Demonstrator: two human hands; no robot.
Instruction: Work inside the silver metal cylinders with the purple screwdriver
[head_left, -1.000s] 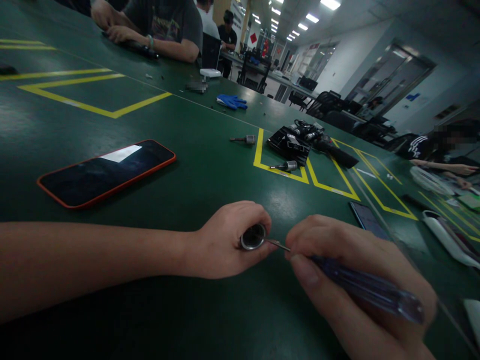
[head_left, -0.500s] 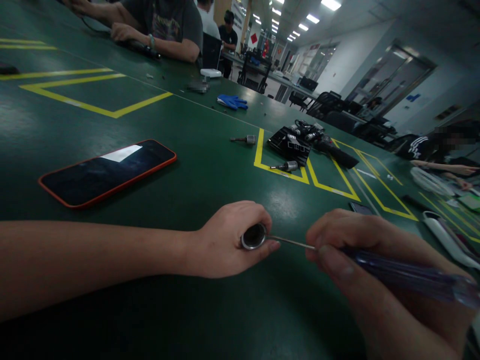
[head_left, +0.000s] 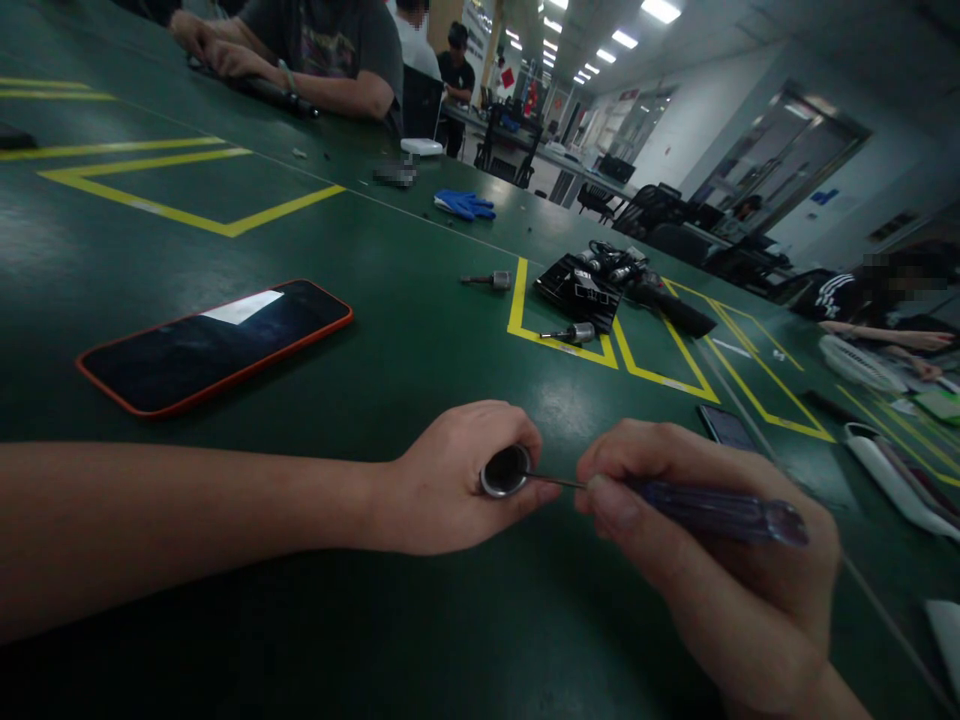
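Observation:
My left hand [head_left: 465, 480] is wrapped round a metal tube [head_left: 489, 487] whose round, dark open end faces me; the rest of it is hidden in the palm. In my right hand [head_left: 675, 530] is a screwdriver [head_left: 705, 510] with a clear purplish handle, its thin shaft pointing left. The tip of the shaft reaches the tube's mouth at its right rim; how deep it goes I cannot tell. Both hands are above the green table [head_left: 420, 640], at its near side.
A phone in an orange case [head_left: 217, 350] lies at the left. Farther off are two small metal parts, one at the middle [head_left: 501, 281] and one inside yellow tape [head_left: 581, 333], a black packet [head_left: 574, 290] and a blue glove [head_left: 466, 205]. Other people sit around the table.
My right hand has moved left with the screwdriver, bringing the tip from the tube's edge into its mouth. The left hand and the tube have barely shifted.

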